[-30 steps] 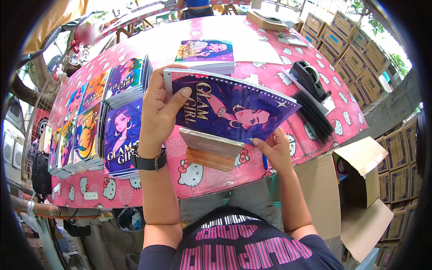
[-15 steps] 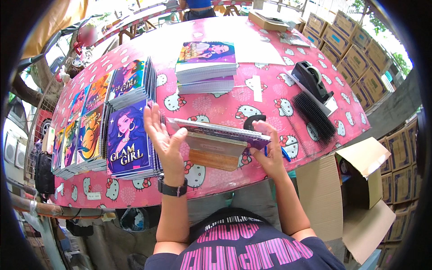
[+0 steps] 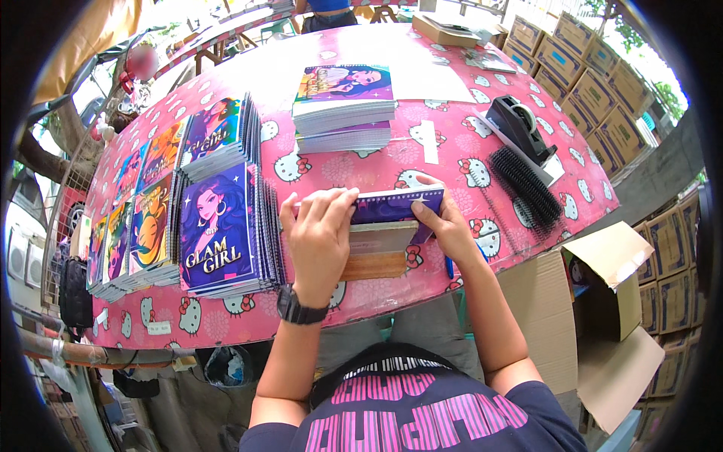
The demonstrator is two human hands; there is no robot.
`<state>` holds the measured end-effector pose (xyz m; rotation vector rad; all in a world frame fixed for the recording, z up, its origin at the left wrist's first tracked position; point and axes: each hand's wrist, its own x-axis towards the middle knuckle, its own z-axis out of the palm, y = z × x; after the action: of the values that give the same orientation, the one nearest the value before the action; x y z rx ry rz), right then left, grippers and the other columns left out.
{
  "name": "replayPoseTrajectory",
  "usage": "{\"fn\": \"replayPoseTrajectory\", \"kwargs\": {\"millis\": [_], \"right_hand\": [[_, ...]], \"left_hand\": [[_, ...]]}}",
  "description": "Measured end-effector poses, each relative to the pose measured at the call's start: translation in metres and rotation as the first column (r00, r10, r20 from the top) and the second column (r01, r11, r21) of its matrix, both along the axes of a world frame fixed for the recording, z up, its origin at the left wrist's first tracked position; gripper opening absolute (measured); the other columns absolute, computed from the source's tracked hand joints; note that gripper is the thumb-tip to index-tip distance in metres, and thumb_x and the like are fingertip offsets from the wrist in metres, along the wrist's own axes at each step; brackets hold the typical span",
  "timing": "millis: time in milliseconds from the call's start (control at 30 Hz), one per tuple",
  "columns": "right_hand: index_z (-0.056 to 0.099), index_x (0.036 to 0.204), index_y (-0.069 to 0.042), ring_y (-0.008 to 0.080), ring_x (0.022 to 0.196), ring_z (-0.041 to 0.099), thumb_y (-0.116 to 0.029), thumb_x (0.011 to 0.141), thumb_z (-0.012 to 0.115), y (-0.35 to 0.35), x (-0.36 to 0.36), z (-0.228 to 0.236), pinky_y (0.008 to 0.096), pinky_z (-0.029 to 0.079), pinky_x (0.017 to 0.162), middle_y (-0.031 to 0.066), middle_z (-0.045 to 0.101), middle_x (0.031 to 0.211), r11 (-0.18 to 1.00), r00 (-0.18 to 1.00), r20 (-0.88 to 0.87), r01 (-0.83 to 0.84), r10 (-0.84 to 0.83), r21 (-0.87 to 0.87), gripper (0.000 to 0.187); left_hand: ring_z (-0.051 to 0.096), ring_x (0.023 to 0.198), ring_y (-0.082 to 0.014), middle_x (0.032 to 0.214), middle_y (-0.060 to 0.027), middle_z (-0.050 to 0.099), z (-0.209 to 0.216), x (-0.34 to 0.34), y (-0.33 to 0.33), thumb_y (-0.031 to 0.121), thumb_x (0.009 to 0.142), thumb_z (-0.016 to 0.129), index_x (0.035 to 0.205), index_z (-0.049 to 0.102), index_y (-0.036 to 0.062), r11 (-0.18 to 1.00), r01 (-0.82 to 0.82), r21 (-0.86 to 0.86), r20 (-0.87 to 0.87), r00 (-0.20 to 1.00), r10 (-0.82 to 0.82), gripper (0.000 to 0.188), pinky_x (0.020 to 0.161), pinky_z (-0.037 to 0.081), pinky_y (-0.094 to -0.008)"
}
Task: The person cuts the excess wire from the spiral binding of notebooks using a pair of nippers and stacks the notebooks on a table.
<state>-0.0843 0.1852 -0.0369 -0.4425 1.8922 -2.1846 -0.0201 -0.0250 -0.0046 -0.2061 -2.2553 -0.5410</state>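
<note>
A purple spiral notebook (image 3: 388,208) stands tilted on edge in front of me, its coil along the top. My left hand (image 3: 322,226), with a black watch on the wrist, has its fingers bent over the notebook's left end. On the right end my right hand (image 3: 449,226) grips it, thumb across the cover. Just below and nearer me sits a block (image 3: 376,264) with a greyish upper part and brown wood at the front; the notebook hides its back. A blue item (image 3: 449,267) shows partly by my right wrist.
Colourful notebook stacks (image 3: 218,233) stand at the left, another stack (image 3: 343,113) farther back. To the right are a black tape dispenser (image 3: 520,128) and a bundle of black coils (image 3: 523,192). An open cardboard box (image 3: 602,301) is beside the table (image 3: 241,324); cartons (image 3: 595,98) are piled beyond.
My left hand has moved right from its spread, raised position and closed over the notebook's left end. The notebook has shifted slightly right and up, tipping so more of its purple cover faces me.
</note>
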Motion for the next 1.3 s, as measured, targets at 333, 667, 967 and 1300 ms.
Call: {"fn": "replayPoseTrajectory", "kwargs": {"millis": [333, 667, 967, 1300], "right_hand": [[0.033, 0.144, -0.007, 0.0271, 0.120, 0.051, -0.020, 0.089, 0.067, 0.005, 0.024, 0.001, 0.0388, 0.043, 0.097, 0.0216, 0.048, 0.133, 0.897, 0.816, -0.542, 0.377, -0.203, 0.231, 0.066], [0.022, 0.147, -0.003, 0.0340, 0.134, 0.038, -0.018, 0.093, 0.058, -0.024, 0.038, -0.006, 0.0403, 0.032, 0.108, 0.0244, 0.035, 0.145, 0.952, 0.814, -0.505, 0.300, -0.286, -0.054, 0.066], [0.063, 0.110, -0.004, 0.0331, 0.092, 0.065, -0.014, 0.093, 0.058, -0.014, 0.021, 0.019, 0.0374, 0.050, 0.080, 0.0184, 0.066, 0.099, 0.850, 0.765, -0.611, 0.448, -0.203, 0.277, 0.021], [0.062, 0.116, -0.003, 0.0353, 0.092, 0.064, -0.021, 0.092, 0.059, -0.003, 0.008, 0.016, 0.0385, 0.050, 0.082, 0.0184, 0.068, 0.103, 0.884, 0.883, -0.398, 0.374, -0.247, 0.282, 0.030]], "left_hand": [[0.052, 0.116, -0.0272, 0.120, -0.0083, 0.060, 0.007, -0.012, -0.008, 0.017, 0.085, 0.066, 0.106, 0.067, 0.0146, 1.000, 0.027, 0.012, 0.159, 0.987, -0.029, 0.021, 0.102, 0.030, -0.0462], [0.033, 0.136, -0.0363, 0.147, -0.0230, 0.031, -0.032, 0.015, 0.005, 0.006, 0.079, 0.070, 0.143, 0.034, 0.0039, 0.645, 0.191, 0.740, -0.223, 0.974, -0.033, 0.074, 0.112, 0.026, -0.0433], [0.049, 0.122, -0.0262, 0.127, -0.0111, 0.057, 0.001, 0.003, 0.013, 0.015, 0.085, 0.065, 0.116, 0.067, 0.0129, 0.989, -0.132, -0.065, -0.026, 0.991, 0.131, 0.031, 0.107, 0.028, -0.0400], [0.061, 0.088, -0.0207, 0.092, -0.0044, 0.068, 0.001, -0.023, 0.007, 0.015, 0.084, 0.065, 0.100, 0.071, 0.0109, 0.987, 0.131, 0.094, 0.114, 0.983, -0.141, 0.017, 0.086, 0.037, -0.0354]]}}
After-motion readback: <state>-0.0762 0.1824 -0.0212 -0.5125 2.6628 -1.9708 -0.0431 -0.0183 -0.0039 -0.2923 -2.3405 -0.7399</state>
